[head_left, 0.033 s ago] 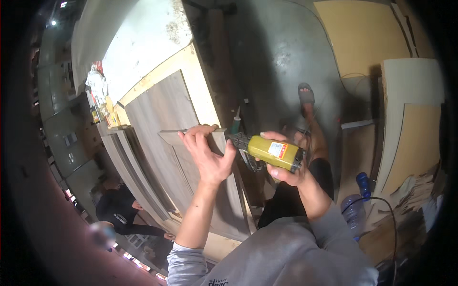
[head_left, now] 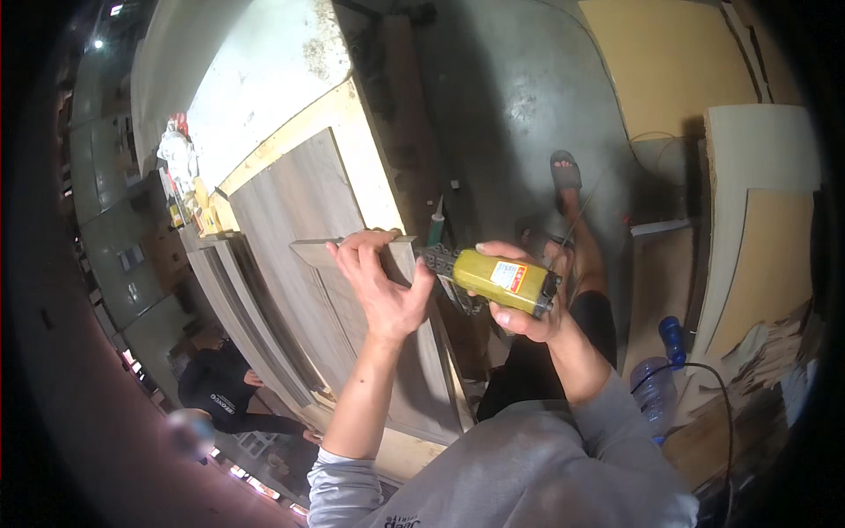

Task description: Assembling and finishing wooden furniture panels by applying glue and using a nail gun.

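A framed grey-brown wooden cabinet door (head_left: 396, 352) lies on top of another wood-grain panel (head_left: 295, 189) at the bench. My left hand (head_left: 383, 286) grips its far corner, fingers over the end and thumb along the right edge. In my right hand (head_left: 528, 308) is a yellow-green trim router (head_left: 500, 282), held sideways. Its black base (head_left: 437, 261) meets the door's right edge close to my left thumb. The bit and the exact contact are hidden.
A stack of panels (head_left: 264, 308) stands left of the door. A co-worker in dark clothes (head_left: 216, 383) bends beyond it. A sealant tube (head_left: 437, 224) is by the bench's right side. At right are a blue water bottle (head_left: 653, 396), a black cord (head_left: 729, 422) and leaning boards (head_left: 757, 255).
The trim router and my right hand have shifted very slightly left, toward my left thumb. My left hand stays on the door corner.
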Demonstrator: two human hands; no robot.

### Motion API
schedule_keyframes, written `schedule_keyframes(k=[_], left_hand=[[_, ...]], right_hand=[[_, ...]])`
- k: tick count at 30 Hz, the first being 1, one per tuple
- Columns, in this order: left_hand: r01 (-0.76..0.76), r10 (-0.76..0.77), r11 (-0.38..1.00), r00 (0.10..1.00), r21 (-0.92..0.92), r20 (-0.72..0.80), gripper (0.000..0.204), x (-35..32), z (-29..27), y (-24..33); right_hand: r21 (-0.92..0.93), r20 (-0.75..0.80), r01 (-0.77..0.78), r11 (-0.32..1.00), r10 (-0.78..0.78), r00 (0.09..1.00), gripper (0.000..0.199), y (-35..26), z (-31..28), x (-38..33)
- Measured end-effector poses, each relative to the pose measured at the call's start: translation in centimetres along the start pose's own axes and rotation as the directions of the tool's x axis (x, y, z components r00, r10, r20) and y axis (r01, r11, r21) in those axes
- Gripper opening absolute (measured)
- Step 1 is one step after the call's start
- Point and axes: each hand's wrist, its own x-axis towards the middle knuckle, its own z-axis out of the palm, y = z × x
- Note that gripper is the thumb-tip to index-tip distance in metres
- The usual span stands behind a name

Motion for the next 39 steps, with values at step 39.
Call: schedule_keyframes(k=[39], left_hand=[[0.021,-0.022,0.999,1.0,-0.034,-0.022,0.048,-1.1,-0.3,0.2]], right_hand=[[-0.162,0.075,-0.103,0.981,0.116,0.99,0.098,-4.9,-5.0,1.4]])
